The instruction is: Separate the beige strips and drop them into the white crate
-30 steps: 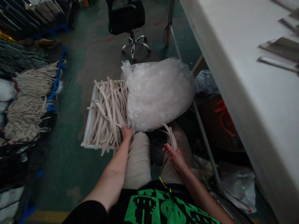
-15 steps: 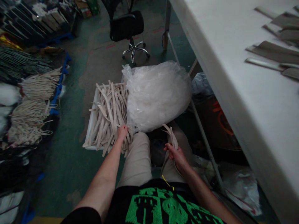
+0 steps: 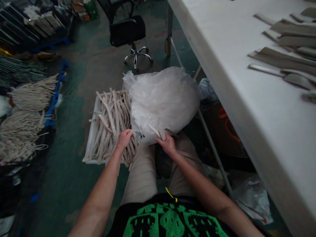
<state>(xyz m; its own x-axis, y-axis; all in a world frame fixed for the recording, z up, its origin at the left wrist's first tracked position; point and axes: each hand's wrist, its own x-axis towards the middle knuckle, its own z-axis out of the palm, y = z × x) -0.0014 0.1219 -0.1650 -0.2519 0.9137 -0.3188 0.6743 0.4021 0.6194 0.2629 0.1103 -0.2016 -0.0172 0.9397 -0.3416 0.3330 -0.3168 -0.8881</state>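
My right hand (image 3: 168, 144) is closed around a few flat beige fabric strips (image 3: 162, 134). Their ends stick up past my fingers, and a long tail trails back over my right thigh. It is over my lap, at the near edge of a large clear plastic bag (image 3: 165, 98) full of white material. My left hand (image 3: 124, 138) is pinched closed at the bag's lower left corner, above the strips in the crate. What its fingertips hold is too small to make out. A white crate (image 3: 90, 140) heaped with loose beige strips (image 3: 115, 115) stands left of the bag.
A white table (image 3: 222, 56) runs along the right, with grey-beige flat pieces (image 3: 283, 62) on it. Beyond the bag is a black swivel chair (image 3: 128, 29). Bundles of beige cords (image 3: 24, 121) lie on blue pallets at left. Plastic bags (image 3: 251, 194) lie under the table.
My right hand has moved left and forward with the strips, from over my right thigh to the bag's near edge. My left hand stays pinched near the crate. The view has shifted slightly.
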